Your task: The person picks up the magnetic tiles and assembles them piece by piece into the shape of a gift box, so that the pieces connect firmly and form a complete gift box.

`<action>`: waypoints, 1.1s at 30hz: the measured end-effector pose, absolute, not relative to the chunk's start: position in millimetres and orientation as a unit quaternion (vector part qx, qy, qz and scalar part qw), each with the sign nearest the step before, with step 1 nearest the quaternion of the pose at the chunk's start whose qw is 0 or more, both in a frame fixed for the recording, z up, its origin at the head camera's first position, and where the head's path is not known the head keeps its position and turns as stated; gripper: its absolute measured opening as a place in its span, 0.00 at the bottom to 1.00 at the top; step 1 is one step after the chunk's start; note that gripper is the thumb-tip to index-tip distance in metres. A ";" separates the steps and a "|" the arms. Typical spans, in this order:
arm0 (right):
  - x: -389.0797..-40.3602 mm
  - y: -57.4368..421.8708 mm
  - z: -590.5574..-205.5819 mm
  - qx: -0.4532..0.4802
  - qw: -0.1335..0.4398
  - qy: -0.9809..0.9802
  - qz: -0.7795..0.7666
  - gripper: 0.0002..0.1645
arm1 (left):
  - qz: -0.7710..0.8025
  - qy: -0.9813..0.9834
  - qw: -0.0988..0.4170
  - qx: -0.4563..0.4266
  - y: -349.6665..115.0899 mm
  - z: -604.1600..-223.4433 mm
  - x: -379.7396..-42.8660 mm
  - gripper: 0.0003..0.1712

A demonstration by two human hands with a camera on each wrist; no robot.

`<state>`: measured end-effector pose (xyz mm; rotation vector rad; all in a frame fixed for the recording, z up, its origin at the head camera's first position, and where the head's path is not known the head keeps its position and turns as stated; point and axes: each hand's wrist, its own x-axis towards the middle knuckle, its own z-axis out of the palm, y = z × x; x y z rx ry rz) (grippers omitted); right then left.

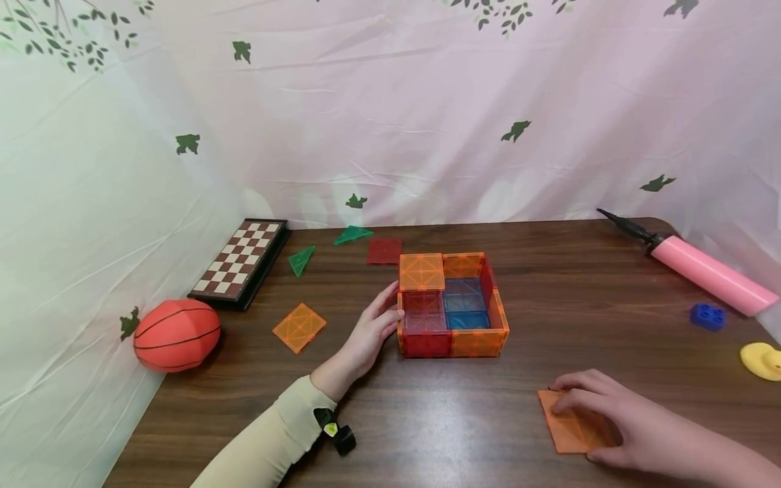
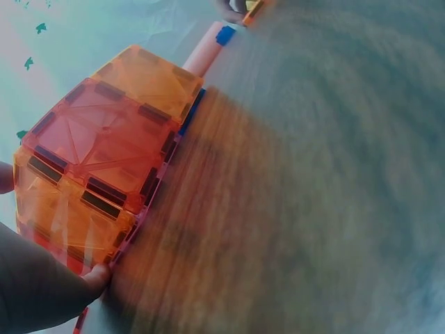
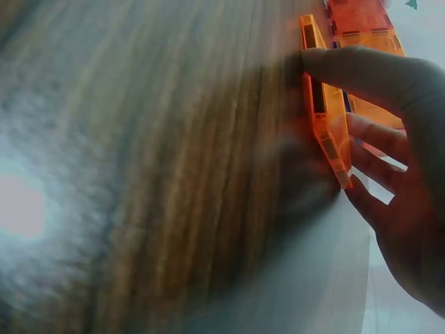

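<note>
A low open box of magnetic tiles [image 1: 476, 343] stands mid-table, with orange and red walls. Pinkish and blue tiles show at its bottom. One orange square tile [image 1: 421, 272] covers its back left corner. My left hand [image 1: 369, 332] holds the box at its left side; in the left wrist view the thumb [image 2: 96, 280] presses the lower corner of an orange wall. Right of the box and nearer to me, my right hand [image 1: 634, 420] pinches another orange square magnetic tile [image 1: 563, 427] by its edges. The right wrist view shows this tile [image 3: 325, 104] edge-on between thumb and fingers.
Left of the box lie a loose orange tile [image 1: 299, 328], two green triangles [image 1: 302, 260] and a red tile [image 1: 384, 251]. Farther left are a checkered board [image 1: 239, 261] and a red ball [image 1: 177, 335]. A pink pump [image 1: 710, 271], blue brick [image 1: 708, 316] and yellow duck [image 1: 761, 360] sit right.
</note>
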<state>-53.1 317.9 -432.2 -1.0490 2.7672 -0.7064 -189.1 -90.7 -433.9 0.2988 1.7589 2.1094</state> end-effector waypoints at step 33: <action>-236.8 235.5 -371.4 -0.352 -0.024 0.878 -0.324 0.30 | 0.753 0.623 0.183 0.107 -90.4 -435.5 -190.7 0.37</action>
